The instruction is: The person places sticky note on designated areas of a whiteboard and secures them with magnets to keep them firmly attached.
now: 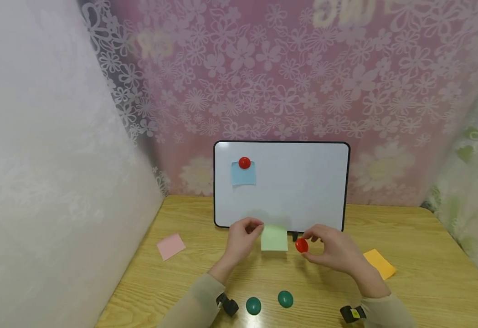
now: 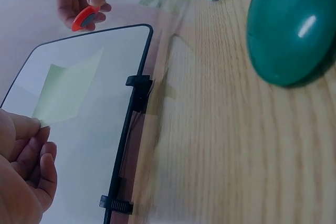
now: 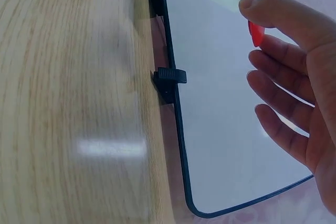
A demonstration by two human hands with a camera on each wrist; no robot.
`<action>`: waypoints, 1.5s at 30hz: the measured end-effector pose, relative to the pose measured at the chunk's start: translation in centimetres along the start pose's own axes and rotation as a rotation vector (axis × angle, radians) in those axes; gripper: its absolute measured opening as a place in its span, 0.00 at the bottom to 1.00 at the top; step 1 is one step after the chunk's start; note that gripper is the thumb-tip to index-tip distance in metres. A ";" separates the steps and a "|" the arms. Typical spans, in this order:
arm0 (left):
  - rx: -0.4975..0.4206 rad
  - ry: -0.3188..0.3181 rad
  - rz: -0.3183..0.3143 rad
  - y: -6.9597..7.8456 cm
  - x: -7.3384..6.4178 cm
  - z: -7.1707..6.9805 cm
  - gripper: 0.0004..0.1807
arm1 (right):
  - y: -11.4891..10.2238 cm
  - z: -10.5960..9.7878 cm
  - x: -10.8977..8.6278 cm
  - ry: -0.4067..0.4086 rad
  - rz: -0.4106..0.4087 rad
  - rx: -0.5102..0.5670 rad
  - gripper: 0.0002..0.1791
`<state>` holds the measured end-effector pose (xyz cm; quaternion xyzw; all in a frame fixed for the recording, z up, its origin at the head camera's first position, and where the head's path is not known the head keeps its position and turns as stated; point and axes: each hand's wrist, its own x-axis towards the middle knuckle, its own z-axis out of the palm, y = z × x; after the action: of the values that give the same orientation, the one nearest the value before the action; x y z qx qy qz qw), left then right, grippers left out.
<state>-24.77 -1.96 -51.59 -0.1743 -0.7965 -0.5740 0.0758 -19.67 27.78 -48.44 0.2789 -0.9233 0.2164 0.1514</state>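
My left hand (image 1: pixel 240 238) pinches a pale green sticky note (image 1: pixel 274 238) by its upper left corner, in front of the lower edge of a whiteboard (image 1: pixel 292 191). To the right of the note, my right hand (image 1: pixel 335 249) holds a round red magnet (image 1: pixel 301 245) between thumb and fingertips. In the left wrist view the grey underside of the red magnet (image 2: pixel 85 18) shows. Up on the board's left part, a second red magnet (image 1: pixel 244 162) sits over the top edge of a blue sticky note (image 1: pixel 243 174).
Two green magnets (image 1: pixel 253 305) lie on the wooden table (image 1: pixel 140 291) near its front, between my forearms. A pink sticky note (image 1: pixel 171 247) lies at the left and an orange one (image 1: pixel 380 263) at the right, partly behind my right wrist. Black clips (image 3: pixel 169 77) support the board's lower edge.
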 end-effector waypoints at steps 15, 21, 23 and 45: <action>-0.008 0.008 0.010 0.6 1.2 1.1 0.05 | 0.2 -0.6 0.6 0.043 -0.019 -0.014 0.19; 0.017 0.021 0.017 0.7 1.7 1.5 0.04 | 0.4 -0.7 0.8 0.066 -0.028 -0.025 0.20; 0.019 0.022 0.021 0.8 1.8 1.6 0.04 | 0.5 -0.7 0.8 0.069 -0.026 -0.036 0.20; 0.018 -0.005 0.024 1.3 2.9 2.5 0.06 | 1.0 -1.2 1.8 0.126 -0.020 -0.070 0.21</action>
<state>-26.77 1.34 -50.29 -0.1846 -0.7996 -0.5655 0.0826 -21.48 28.30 -47.04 0.2684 -0.9161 0.1997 0.2208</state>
